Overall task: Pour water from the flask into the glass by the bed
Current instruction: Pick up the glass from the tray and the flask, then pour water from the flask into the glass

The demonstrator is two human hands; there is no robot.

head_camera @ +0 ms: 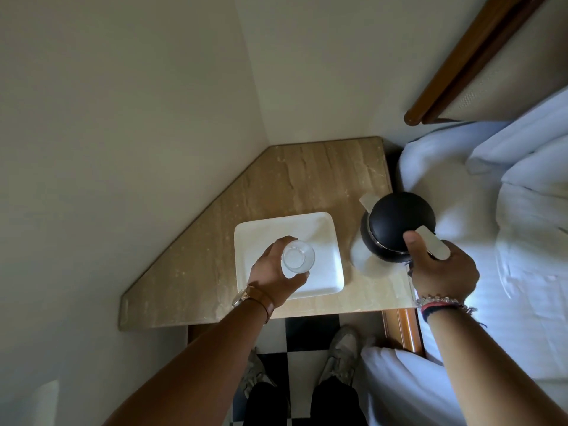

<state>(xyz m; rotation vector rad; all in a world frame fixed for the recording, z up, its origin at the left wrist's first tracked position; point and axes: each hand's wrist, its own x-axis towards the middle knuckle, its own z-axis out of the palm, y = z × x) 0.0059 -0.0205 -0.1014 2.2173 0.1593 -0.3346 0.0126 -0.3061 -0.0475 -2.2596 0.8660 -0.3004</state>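
Observation:
A clear drinking glass [298, 258] stands upright over a white square tray [319, 241] on the stone-topped bedside table [292, 176]. My left hand [273, 272] is wrapped around the glass from the left. To the right, a black flask [396, 224] with a round black lid, a silver spout and a pale handle sits near the table's right edge. My right hand [439, 269] grips that handle, thumb resting on the lid's rim. The flask looks upright; I see no water flowing.
The table fits into a corner between two pale walls. A bed with white sheets [507, 241] and a wooden headboard [467, 63] lies close on the right. Below the table's front edge are a black-and-white checkered floor [310, 333] and my shoes.

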